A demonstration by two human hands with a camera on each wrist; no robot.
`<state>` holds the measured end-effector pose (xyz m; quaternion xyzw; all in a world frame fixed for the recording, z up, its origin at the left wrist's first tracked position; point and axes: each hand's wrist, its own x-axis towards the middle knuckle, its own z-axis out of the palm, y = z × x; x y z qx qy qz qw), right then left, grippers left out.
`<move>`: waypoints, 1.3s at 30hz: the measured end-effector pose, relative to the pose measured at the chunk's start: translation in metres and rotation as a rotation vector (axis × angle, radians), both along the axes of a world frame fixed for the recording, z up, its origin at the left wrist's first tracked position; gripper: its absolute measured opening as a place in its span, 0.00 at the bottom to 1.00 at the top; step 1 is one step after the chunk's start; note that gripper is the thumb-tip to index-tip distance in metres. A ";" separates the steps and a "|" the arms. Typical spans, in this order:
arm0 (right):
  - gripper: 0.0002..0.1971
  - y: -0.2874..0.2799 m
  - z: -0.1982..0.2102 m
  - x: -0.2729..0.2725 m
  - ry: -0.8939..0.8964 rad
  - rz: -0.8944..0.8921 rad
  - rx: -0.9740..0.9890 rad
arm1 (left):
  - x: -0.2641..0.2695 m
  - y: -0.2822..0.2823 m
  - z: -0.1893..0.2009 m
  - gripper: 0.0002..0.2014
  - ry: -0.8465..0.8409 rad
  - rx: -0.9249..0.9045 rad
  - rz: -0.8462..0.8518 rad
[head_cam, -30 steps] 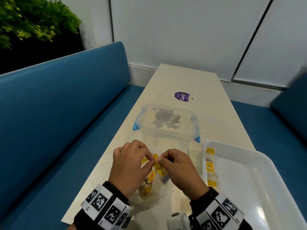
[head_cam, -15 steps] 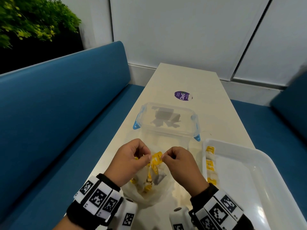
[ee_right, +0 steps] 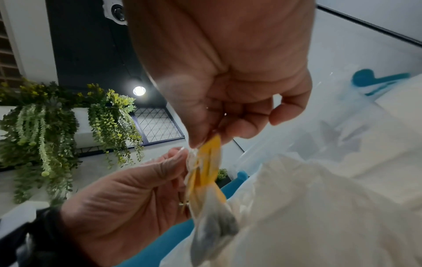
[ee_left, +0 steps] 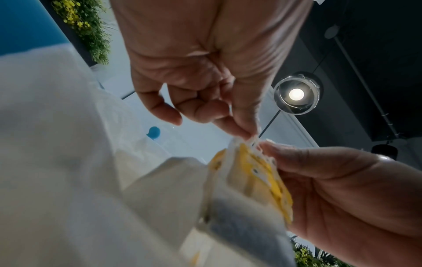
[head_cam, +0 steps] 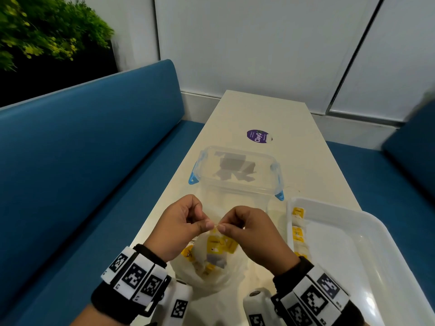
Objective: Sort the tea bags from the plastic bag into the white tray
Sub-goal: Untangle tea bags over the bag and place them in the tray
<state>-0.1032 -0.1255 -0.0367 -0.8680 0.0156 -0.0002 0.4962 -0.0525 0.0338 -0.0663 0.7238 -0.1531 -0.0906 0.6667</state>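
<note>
Both hands meet over the open mouth of the crumpled clear plastic bag [head_cam: 213, 280] at the table's near edge. My left hand [head_cam: 209, 224] and right hand [head_cam: 221, 228] each pinch the top of a small clump of tea bags [head_cam: 220, 245] with yellow tags, which hangs into the bag. The left wrist view shows my left hand [ee_left: 247, 135] pinching the white top while the clump [ee_left: 258, 173] dangles. In the right wrist view my right hand [ee_right: 202, 142] pinches a yellow tag [ee_right: 206, 162]. The white tray [head_cam: 353, 267] lies to the right, with tea bags [head_cam: 297, 234] along its left wall.
A clear lidded container [head_cam: 237, 172] with blue clips stands just beyond the hands, dark pieces inside. A purple sticker [head_cam: 259, 136] lies farther along the narrow table. Blue bench seats [head_cam: 82, 172] run along both sides. A plant [head_cam: 42, 31] is at the far left.
The hands have drawn close again until the fingertips almost touch. The yellow tags, earlier held between the fingers, now hang below them inside the bag.
</note>
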 end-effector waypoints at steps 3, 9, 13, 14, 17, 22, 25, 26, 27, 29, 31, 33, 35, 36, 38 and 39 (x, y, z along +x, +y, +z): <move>0.09 -0.001 0.000 -0.001 0.021 -0.008 0.067 | 0.001 0.002 0.001 0.15 0.003 0.017 -0.032; 0.07 -0.002 -0.004 0.000 0.050 -0.043 0.074 | -0.002 0.002 0.003 0.14 0.040 0.002 -0.100; 0.08 -0.003 -0.003 -0.003 0.053 -0.008 0.033 | -0.003 0.004 0.003 0.11 0.002 0.027 -0.038; 0.09 -0.004 -0.003 -0.004 0.050 -0.002 0.015 | -0.002 0.005 0.003 0.12 -0.010 0.038 -0.014; 0.09 -0.006 -0.002 -0.006 0.050 -0.015 -0.075 | 0.000 0.006 0.000 0.14 -0.023 0.059 0.045; 0.08 -0.004 -0.002 -0.005 -0.010 -0.087 -0.106 | -0.003 0.003 0.002 0.16 -0.045 0.084 0.027; 0.07 0.001 0.000 -0.003 -0.045 -0.065 -0.098 | -0.006 -0.001 0.003 0.15 -0.069 0.089 0.012; 0.08 0.003 -0.001 -0.002 -0.041 -0.052 -0.119 | -0.007 -0.002 0.004 0.15 -0.079 0.095 0.011; 0.09 0.005 -0.001 -0.002 -0.032 -0.042 -0.138 | -0.008 -0.002 0.005 0.15 -0.087 0.103 0.010; 0.10 0.006 -0.003 -0.001 -0.008 -0.028 -0.145 | -0.008 -0.001 0.005 0.15 -0.095 0.113 0.011; 0.09 0.004 -0.004 -0.001 0.009 -0.029 -0.099 | -0.006 0.001 0.004 0.16 -0.107 0.138 0.011; 0.09 0.001 -0.005 -0.002 0.016 -0.045 -0.028 | -0.004 0.005 0.003 0.19 -0.127 0.190 0.008; 0.09 -0.001 -0.004 -0.002 0.031 -0.063 0.045 | -0.003 0.007 0.004 0.20 -0.140 0.245 -0.010; 0.08 -0.001 -0.003 -0.002 0.043 -0.075 0.089 | -0.003 0.008 0.004 0.19 -0.143 0.265 -0.021; 0.08 -0.003 -0.001 -0.002 0.064 -0.109 0.171 | -0.003 0.007 0.003 0.17 -0.155 0.302 -0.034; 0.08 -0.004 -0.002 -0.002 0.070 -0.127 0.199 | -0.003 0.007 0.003 0.16 -0.163 0.323 -0.038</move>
